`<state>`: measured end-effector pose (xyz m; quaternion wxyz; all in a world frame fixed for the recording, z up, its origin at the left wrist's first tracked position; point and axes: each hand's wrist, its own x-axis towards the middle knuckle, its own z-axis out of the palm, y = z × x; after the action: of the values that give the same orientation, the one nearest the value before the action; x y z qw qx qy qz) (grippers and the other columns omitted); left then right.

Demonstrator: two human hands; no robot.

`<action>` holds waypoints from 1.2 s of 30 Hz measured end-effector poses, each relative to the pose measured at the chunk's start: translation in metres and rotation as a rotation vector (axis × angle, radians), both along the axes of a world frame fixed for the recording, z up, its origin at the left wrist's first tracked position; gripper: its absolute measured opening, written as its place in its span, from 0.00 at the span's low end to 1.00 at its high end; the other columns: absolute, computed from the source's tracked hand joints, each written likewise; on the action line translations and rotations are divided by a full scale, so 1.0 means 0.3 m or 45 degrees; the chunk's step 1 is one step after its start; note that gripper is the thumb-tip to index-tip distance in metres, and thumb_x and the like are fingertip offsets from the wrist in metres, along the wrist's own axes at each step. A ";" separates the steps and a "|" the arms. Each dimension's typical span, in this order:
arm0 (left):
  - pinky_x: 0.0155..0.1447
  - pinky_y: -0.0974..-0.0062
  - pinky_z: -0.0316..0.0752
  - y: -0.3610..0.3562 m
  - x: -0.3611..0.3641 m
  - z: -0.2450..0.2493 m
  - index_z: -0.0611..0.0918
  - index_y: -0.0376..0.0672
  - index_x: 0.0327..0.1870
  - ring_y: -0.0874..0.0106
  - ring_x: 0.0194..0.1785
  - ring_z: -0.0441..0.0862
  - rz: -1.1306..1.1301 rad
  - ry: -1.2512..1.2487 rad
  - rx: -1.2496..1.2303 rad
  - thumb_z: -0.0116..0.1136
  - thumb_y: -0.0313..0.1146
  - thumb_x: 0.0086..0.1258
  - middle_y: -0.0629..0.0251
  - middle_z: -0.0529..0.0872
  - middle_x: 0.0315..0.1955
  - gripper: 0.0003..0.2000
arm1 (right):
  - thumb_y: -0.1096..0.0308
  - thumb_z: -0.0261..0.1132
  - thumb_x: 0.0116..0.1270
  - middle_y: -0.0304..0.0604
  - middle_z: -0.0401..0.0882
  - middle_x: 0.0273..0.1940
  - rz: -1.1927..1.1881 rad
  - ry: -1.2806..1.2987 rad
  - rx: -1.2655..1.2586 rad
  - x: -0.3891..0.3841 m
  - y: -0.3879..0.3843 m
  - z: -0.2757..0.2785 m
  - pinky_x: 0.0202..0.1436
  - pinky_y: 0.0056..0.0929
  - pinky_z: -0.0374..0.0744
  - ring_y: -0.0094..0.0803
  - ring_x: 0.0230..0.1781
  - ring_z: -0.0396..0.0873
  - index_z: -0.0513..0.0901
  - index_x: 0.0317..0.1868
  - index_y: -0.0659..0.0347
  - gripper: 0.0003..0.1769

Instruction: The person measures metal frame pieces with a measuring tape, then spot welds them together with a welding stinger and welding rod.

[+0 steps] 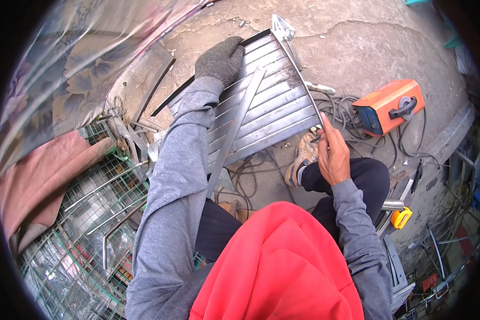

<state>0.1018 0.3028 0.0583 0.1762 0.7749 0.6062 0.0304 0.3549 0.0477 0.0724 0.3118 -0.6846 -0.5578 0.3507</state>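
Observation:
A slatted metal panel (274,101) with a dark angle-iron edge lies tilted in front of me, over my knees. My left hand (218,61), in a dark grey knitted glove, is closed round its far left edge. At the near right corner, my bare right hand (334,157) has its fingers closed on the panel's rim; a small dark piece shows beside the fingertips. Diagonally across the slats runs a flat metal bar (242,109), its lower end down by my left knee. A shiny crumpled piece (282,28) sits at the far corner.
An orange welding machine (392,106) stands on the concrete floor to the right, with black cables (342,109) coiled beside it. Near my right knee lies a yellow tape measure (401,217). Green wire mesh (85,213) and a reddish cloth (45,181) are on the left.

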 end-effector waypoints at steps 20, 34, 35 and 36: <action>0.68 0.60 0.76 0.059 0.040 0.071 0.81 0.53 0.65 0.55 0.63 0.83 -0.153 -0.005 -0.124 0.56 0.52 0.70 0.57 0.86 0.59 0.25 | 0.84 0.54 0.69 0.51 0.81 0.42 0.002 -0.038 0.005 -0.005 0.013 0.004 0.49 0.34 0.81 0.41 0.42 0.84 0.72 0.75 0.57 0.34; 0.70 0.67 0.73 0.092 0.181 -0.009 0.84 0.52 0.62 0.59 0.67 0.80 -0.182 -0.389 0.037 0.56 0.48 0.76 0.59 0.85 0.61 0.19 | 0.83 0.56 0.68 0.52 0.79 0.43 -0.017 -0.008 -0.071 -0.010 0.009 0.020 0.51 0.38 0.80 0.48 0.44 0.82 0.71 0.76 0.55 0.35; 0.70 0.67 0.73 0.078 0.189 -0.006 0.84 0.52 0.62 0.59 0.67 0.80 -0.198 -0.384 0.031 0.56 0.48 0.76 0.59 0.85 0.61 0.19 | 0.83 0.56 0.68 0.52 0.79 0.43 -0.034 -0.001 -0.075 -0.009 0.004 0.011 0.51 0.38 0.80 0.48 0.44 0.82 0.71 0.76 0.55 0.35; 0.71 0.64 0.73 0.061 0.196 0.000 0.81 0.49 0.65 0.57 0.67 0.80 -0.078 -0.476 -0.056 0.59 0.45 0.75 0.53 0.84 0.61 0.21 | 0.83 0.56 0.68 0.52 0.78 0.44 -0.024 0.004 -0.042 -0.010 -0.001 -0.002 0.51 0.39 0.80 0.48 0.44 0.82 0.71 0.76 0.55 0.35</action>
<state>0.1605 0.3213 0.0581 0.3035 0.7699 0.5394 0.1553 0.3519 0.0475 0.0718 0.3047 -0.6943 -0.5449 0.3580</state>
